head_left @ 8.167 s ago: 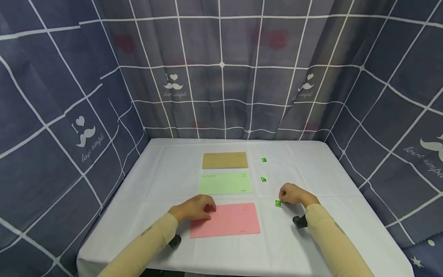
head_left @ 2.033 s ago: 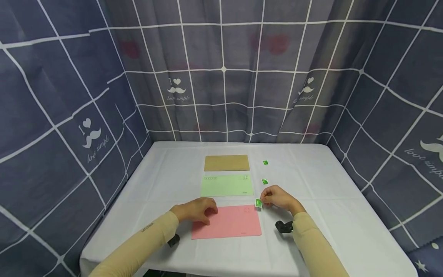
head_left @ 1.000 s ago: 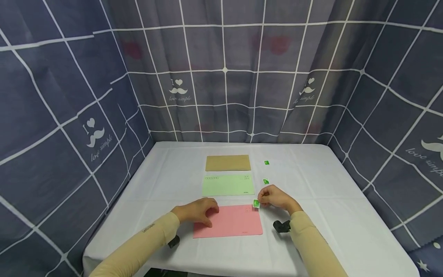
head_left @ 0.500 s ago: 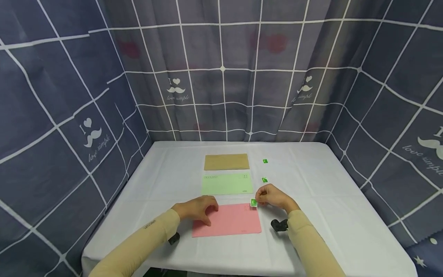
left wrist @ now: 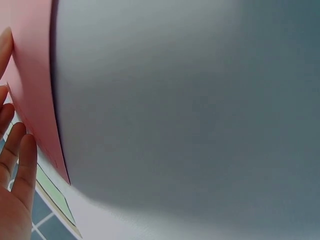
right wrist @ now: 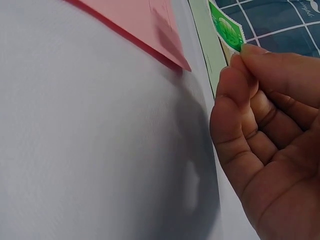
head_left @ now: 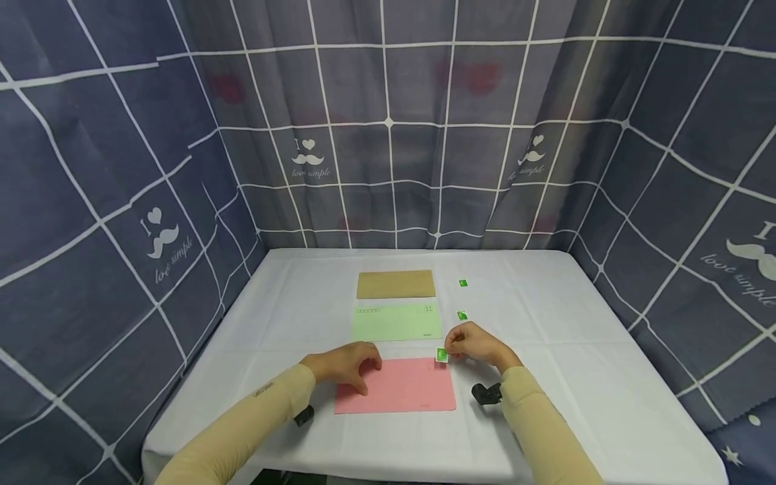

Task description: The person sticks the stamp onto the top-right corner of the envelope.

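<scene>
A pink envelope (head_left: 400,387) lies on the white table nearest the person. My left hand (head_left: 345,365) rests at its left end, thumb on the paper and fingers slightly bent around the upper edge. In the left wrist view the fingers (left wrist: 25,172) look fairly straight and loosely spread. Between thumb and index finger, my right hand (head_left: 479,345) pinches a green stamp (head_left: 442,355) with a white perforated border by its edge. The stamp is over the envelope's top right corner, where small printed boxes are partly covered. The right wrist view has the stamp (right wrist: 227,27) held up off the paper.
A light green envelope (head_left: 397,322) and a brown envelope (head_left: 396,284) lie in a row behind the pink one. To their right are two more green stamps, one nearer (head_left: 463,315) and one farther (head_left: 463,283). Dark grid-patterned curtains (head_left: 418,155) enclose the table.
My right hand has taken the nearest stamp off the table and carried it left to the pink envelope's top right corner, creeping slightly further left lately. The left hand stays put.
</scene>
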A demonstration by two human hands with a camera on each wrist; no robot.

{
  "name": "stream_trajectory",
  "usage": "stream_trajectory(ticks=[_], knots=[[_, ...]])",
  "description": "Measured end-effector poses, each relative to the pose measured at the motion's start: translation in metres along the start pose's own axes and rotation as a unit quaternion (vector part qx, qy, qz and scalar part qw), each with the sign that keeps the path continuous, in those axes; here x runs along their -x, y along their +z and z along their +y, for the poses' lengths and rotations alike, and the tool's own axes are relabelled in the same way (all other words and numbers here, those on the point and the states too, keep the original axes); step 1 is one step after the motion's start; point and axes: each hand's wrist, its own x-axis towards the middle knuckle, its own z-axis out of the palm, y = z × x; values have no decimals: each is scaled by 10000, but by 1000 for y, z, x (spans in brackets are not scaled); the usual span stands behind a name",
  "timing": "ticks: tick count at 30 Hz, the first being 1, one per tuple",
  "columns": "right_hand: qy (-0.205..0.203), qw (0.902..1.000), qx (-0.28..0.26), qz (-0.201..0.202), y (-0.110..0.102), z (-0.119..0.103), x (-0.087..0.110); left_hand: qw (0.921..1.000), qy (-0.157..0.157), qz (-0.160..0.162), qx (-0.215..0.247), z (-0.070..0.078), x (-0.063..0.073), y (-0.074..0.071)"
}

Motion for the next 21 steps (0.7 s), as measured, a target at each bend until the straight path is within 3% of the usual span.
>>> stream_trajectory(ticks=[21], knots=[[-59, 9999, -33, -107, 12, 5, -11, 10000, -70, -31, -35, 0, -3, 0]])
